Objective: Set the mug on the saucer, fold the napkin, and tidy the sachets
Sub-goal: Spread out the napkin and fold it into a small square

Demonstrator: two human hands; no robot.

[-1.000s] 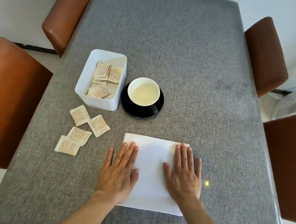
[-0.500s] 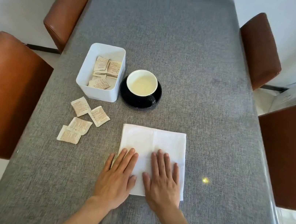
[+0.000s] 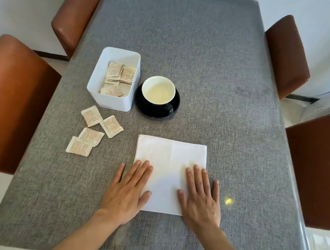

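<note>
A white napkin (image 3: 168,163) lies flat as a square on the grey table. My left hand (image 3: 127,192) rests palm down on its near left edge, fingers spread. My right hand (image 3: 200,198) presses flat on its near right edge, holding nothing. Behind the napkin a black mug with a white inside (image 3: 158,90) stands on a black saucer (image 3: 141,106). Several beige sachets (image 3: 92,131) lie loose on the table to the left. More sachets (image 3: 117,79) sit inside a white box (image 3: 110,100) next to the saucer.
The grey cloth-covered table (image 3: 221,69) stretches away from me. Brown leather chairs stand at the left (image 3: 7,101), far left (image 3: 76,11), far right (image 3: 286,55) and right (image 3: 322,167). A small bright light spot (image 3: 228,201) lies right of my right hand.
My hands were together near the napkin's front middle; they have slid apart to its left and right edges. The napkin keeps its square shape.
</note>
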